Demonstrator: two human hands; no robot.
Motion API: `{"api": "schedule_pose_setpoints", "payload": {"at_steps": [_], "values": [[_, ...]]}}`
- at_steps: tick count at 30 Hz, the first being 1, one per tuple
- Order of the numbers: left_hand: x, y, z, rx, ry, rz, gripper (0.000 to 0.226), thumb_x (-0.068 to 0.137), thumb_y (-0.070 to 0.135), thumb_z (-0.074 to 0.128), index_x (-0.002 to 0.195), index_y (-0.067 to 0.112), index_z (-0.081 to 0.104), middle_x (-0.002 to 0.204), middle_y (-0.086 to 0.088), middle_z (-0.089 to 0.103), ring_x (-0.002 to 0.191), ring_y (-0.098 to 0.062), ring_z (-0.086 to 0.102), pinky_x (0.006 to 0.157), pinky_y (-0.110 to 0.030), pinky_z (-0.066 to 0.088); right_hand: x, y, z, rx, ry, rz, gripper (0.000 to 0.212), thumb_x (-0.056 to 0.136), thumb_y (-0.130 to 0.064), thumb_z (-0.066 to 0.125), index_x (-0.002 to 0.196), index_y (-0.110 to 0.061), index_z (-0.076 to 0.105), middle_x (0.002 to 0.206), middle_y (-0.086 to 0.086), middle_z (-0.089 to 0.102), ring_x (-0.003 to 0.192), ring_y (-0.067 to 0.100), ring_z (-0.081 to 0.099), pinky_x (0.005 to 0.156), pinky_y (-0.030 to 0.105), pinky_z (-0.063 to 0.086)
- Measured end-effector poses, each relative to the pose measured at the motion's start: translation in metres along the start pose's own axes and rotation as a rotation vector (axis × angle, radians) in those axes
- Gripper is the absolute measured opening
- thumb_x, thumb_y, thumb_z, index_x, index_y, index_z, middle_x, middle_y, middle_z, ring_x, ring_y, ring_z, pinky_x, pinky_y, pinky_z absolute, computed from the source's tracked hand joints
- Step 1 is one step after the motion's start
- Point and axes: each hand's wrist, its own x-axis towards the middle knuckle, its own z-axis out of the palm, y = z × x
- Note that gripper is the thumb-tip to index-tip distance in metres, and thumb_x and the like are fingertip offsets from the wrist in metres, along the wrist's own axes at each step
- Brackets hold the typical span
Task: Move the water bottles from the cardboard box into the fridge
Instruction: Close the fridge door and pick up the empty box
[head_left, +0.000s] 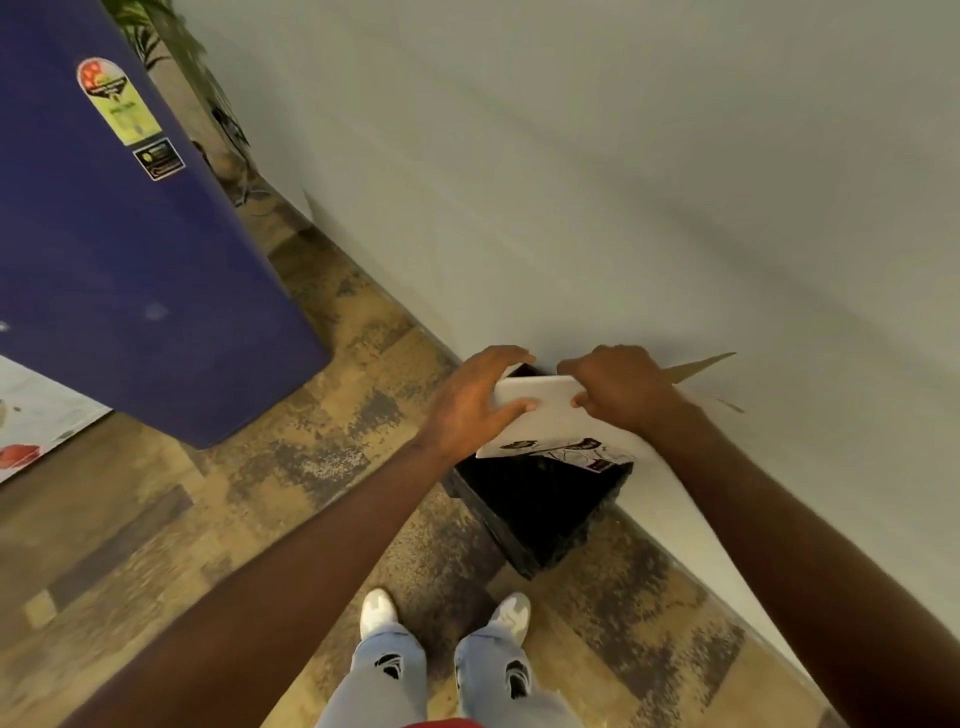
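Observation:
The cardboard box (545, 509) stands on the floor against the wall, its outer sides dark. My two hands hold its white top flap (540, 423), which has black print at the near end. My left hand (475, 402) grips the flap's left corner, thumb on top and fingers over the far edge. My right hand (621, 389) grips the far right edge with curled fingers. A brown flap (701, 364) sticks out to the right along the wall. The flap hides the inside of the box, and no water bottles show. The blue fridge (130, 260) stands at the left with its door closed.
A pale wall (623, 182) runs diagonally right behind the box. The floor (260, 493) between the fridge and the box is patterned brown. My feet (447, 618) stand just in front of the box. A plant (156, 31) and cables show behind the fridge.

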Motion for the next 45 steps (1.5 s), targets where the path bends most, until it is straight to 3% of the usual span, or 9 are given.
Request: {"api": "schedule_pose_setpoints", "payload": {"at_steps": [3,8,16,20,24,33,37,45], "values": [[0.014,-0.015,0.008,0.152,-0.074,0.013,0.053,0.089,0.036,0.075,0.136,0.020,0.058,0.139,0.002,0.059,0.126,-0.019,0.056,0.101,-0.031,0.046,0.012,-0.008,0.027,-0.011,-0.058,0.017,0.030,0.095,-0.029,0.061,0.124,-0.026,0.058,0.115,0.006,0.066,0.107,0.028,0.064,0.076,0.032,0.041],[0.021,-0.038,0.038,0.468,-0.447,-0.163,0.060,0.095,0.038,0.066,0.150,0.021,0.047,0.151,0.001,0.050,0.136,-0.023,0.050,0.106,-0.037,0.043,0.035,-0.018,0.075,0.045,-0.131,0.046,0.026,0.096,-0.022,0.057,0.123,-0.021,0.054,0.114,0.007,0.065,0.106,0.029,0.064,0.078,0.037,0.047],[0.019,-0.093,0.081,0.554,-0.691,-0.293,0.038,0.101,0.033,0.057,0.139,0.030,0.059,0.125,-0.004,0.068,0.110,-0.026,0.065,0.088,-0.039,0.055,0.073,-0.031,0.159,0.069,-0.166,0.026,0.026,0.095,-0.021,0.060,0.119,-0.019,0.051,0.113,0.006,0.065,0.104,0.029,0.065,0.077,0.040,0.048],[0.015,-0.133,0.102,0.498,-0.738,-0.307,0.038,0.101,0.033,0.056,0.138,0.027,0.059,0.129,-0.005,0.066,0.112,-0.029,0.064,0.091,-0.046,0.055,0.088,-0.032,0.203,0.087,-0.132,0.000,0.031,0.089,-0.023,0.067,0.116,-0.019,0.051,0.108,0.004,0.066,0.099,0.028,0.066,0.077,0.041,0.050],[0.018,-0.165,0.127,0.466,-0.793,-0.336,0.038,0.102,0.030,0.055,0.139,0.020,0.058,0.132,-0.009,0.063,0.116,-0.030,0.062,0.095,-0.046,0.053,0.107,-0.032,0.240,0.101,-0.128,0.000,0.027,0.092,-0.021,0.063,0.117,-0.019,0.051,0.110,0.004,0.066,0.101,0.028,0.066,0.076,0.040,0.049],[0.028,-0.244,0.178,0.446,-0.789,-0.308,0.041,0.102,0.030,0.056,0.142,0.022,0.054,0.134,-0.008,0.062,0.114,-0.029,0.063,0.091,-0.044,0.053,0.157,-0.025,0.312,0.130,-0.135,0.052,0.029,0.093,-0.023,0.064,0.120,-0.019,0.052,0.111,0.005,0.067,0.100,0.028,0.067,0.077,0.039,0.050],[0.031,-0.279,0.200,0.428,-0.818,-0.280,0.040,0.103,0.028,0.055,0.142,0.020,0.054,0.135,-0.009,0.061,0.114,-0.030,0.062,0.093,-0.045,0.052,0.178,-0.023,0.343,0.118,-0.148,0.051,0.028,0.093,-0.021,0.063,0.119,-0.016,0.053,0.110,0.006,0.067,0.099,0.029,0.067,0.070,0.038,0.044],[0.022,-0.340,0.247,0.341,-0.806,-0.301,0.044,0.101,0.023,0.059,0.144,0.019,0.051,0.139,-0.010,0.057,0.117,-0.030,0.059,0.093,-0.041,0.047,0.201,-0.027,0.408,0.149,-0.149,0.082,0.042,0.093,-0.017,0.061,0.132,-0.015,0.046,0.119,0.010,0.065,0.107,0.033,0.063,0.081,0.042,0.050]]}}
